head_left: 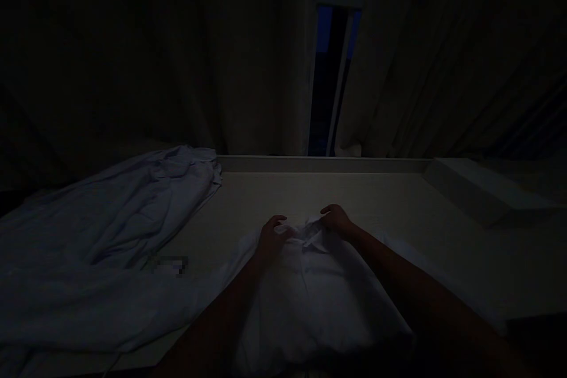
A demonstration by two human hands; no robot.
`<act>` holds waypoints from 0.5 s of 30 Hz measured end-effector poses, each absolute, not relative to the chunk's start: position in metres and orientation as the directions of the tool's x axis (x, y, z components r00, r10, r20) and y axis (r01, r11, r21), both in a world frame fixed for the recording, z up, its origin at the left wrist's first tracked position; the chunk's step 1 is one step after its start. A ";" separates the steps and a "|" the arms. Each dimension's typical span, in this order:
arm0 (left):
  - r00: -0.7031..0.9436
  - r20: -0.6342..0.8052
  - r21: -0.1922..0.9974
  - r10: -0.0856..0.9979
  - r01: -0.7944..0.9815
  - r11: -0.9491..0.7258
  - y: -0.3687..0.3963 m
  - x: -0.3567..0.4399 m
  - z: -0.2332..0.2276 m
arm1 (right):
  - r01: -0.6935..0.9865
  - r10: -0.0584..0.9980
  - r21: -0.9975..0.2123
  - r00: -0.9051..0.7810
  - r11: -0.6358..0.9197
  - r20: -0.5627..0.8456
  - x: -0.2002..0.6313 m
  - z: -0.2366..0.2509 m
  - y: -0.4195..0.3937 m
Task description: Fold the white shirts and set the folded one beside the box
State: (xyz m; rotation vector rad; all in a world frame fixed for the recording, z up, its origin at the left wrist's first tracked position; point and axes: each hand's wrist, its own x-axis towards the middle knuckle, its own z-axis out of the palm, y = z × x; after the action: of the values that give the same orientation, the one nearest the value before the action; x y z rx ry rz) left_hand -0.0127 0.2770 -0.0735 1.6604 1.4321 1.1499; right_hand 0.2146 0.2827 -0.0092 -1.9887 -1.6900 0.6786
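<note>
Both hands rest at the collar end of a white shirt point(310, 295) that lies flat on a pale table point(376, 189), close to the person and a little right of the middle. Left hand point(271, 236) sits on the left side of the collar point(310, 235) with fingers curled down into the cloth, apparently pinching it; right hand point(336, 220) arches over the right side of the collar with fingers bent, touching the fabric, though the gloom hides whether it truly grips or only presses. Light is very poor, and that looks like the chief hazard: the collar's edges and any buttons can hardly be told apart, so a crease could be set crooked or a fold caught double without being noticed. With two hands close together on one small part, a pull by one against the other would likely drag the body of the shirt askew on the smooth top. A second pale garment point(110, 236) sprawls on the left, its lower part just beside the shirt's left sleeve; a sweeping forearm could snag it or tangle the two. Behind stand dark curtains point(155, 59) with a narrow window gap point(332, 71), and a low raised ledge point(478, 189) sits to the right, well apart from the hands.
</note>
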 end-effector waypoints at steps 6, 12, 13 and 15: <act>0.429 0.341 0.477 0.836 0.688 -0.547 0.262 0.010 -0.033 | 0.780 0.988 -0.607 0.136 -0.153 -0.076 0.217 -0.015 0.284; 0.369 0.187 0.402 0.910 0.817 -0.414 0.262 0.019 -0.023 | 0.845 1.000 -0.535 0.016 -0.017 -0.006 0.222 0.000 0.273; 0.364 0.177 0.373 0.914 0.835 -0.405 0.263 0.018 -0.021 | 0.854 1.000 -0.520 -0.021 0.018 -0.001 0.223 0.002 0.271; 0.392 0.159 0.300 0.906 0.855 -0.423 0.267 0.015 -0.014 | 0.865 0.995 -0.493 -0.103 0.093 0.007 0.223 0.007 0.265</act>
State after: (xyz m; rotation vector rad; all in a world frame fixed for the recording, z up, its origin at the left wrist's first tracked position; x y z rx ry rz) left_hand 0.0149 0.2668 -0.0138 2.4757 1.5818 0.4480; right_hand 0.2233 0.2652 0.0065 -1.8350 -2.0384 0.5295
